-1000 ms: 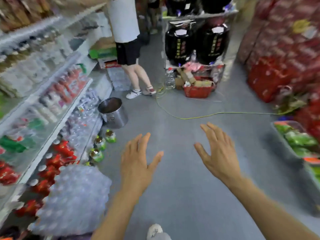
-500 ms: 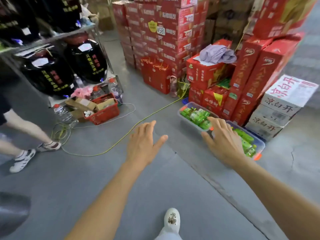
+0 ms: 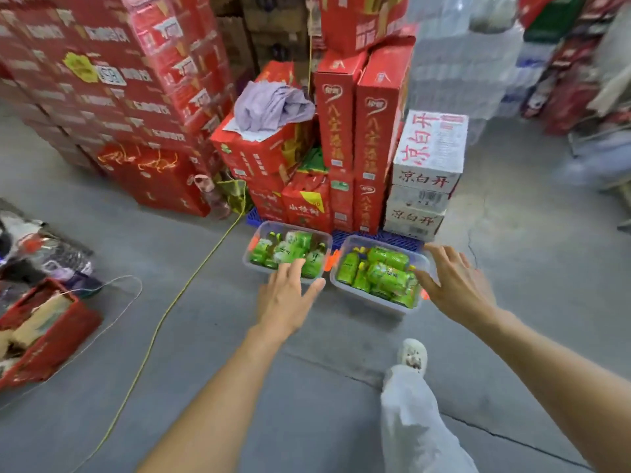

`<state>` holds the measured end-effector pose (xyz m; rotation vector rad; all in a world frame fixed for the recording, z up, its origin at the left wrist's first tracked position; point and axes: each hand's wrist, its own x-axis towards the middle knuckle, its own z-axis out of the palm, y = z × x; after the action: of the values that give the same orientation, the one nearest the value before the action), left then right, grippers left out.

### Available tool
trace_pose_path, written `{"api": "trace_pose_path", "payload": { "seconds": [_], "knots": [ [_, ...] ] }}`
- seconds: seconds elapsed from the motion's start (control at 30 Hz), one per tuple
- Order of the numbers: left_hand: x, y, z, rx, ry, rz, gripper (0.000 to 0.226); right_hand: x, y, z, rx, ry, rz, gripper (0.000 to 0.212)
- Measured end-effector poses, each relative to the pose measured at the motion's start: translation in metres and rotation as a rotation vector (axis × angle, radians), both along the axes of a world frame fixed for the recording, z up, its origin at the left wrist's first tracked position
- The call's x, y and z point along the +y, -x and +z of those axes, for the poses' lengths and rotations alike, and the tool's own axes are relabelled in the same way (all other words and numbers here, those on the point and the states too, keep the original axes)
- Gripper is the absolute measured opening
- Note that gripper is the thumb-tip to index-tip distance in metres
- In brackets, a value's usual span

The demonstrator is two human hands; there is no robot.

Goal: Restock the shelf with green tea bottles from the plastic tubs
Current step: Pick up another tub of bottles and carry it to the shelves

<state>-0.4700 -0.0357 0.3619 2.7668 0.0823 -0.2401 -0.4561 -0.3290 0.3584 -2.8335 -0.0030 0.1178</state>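
Approach closed since a second ago: left hand [image 3: 290,297], spread, hovers over the near edge of the left tub [image 3: 247,259], right hand [image 3: 456,285], also spread, over the right tub's [image 3: 368,299] right rim, green tea bottles [image 3: 387,273] lying in both floor tubs, so a grasp likely follows.

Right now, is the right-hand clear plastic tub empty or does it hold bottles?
Not empty: the right-hand clear plastic tub holds several green-labelled tea bottles, lying on their sides in a loose pile.
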Motion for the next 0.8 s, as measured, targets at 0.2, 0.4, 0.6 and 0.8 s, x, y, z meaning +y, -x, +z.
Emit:
{"api": "trace_pose_path", "payload": {
  "seconds": [0.2, 0.4, 0.6, 0.8],
  "knots": [
    [-0.058, -0.132, -0.047, 0.115, 0.068, 0.045, 0.061, -0.069, -0.119, -0.038, 0.119, 0.061, -0.043, 0.054],
    [-0.087, -0.236, -0.081, 0.218, 0.061, 0.130, 0.057, -0.089, -0.230, -0.069, 0.205, 0.103, 0.034, 0.050],
    [-0.085, -0.302, -0.126, 0.288, 0.060, 0.131, 0.053, -0.071, -0.296, -0.125, 0.300, 0.085, 0.051, 0.047],
    [-0.069, -0.363, -0.203, 0.438, 0.065, 0.005, 0.053, -0.054, -0.322, -0.208, 0.448, 0.069, -0.112, 0.046]
  ]
}}
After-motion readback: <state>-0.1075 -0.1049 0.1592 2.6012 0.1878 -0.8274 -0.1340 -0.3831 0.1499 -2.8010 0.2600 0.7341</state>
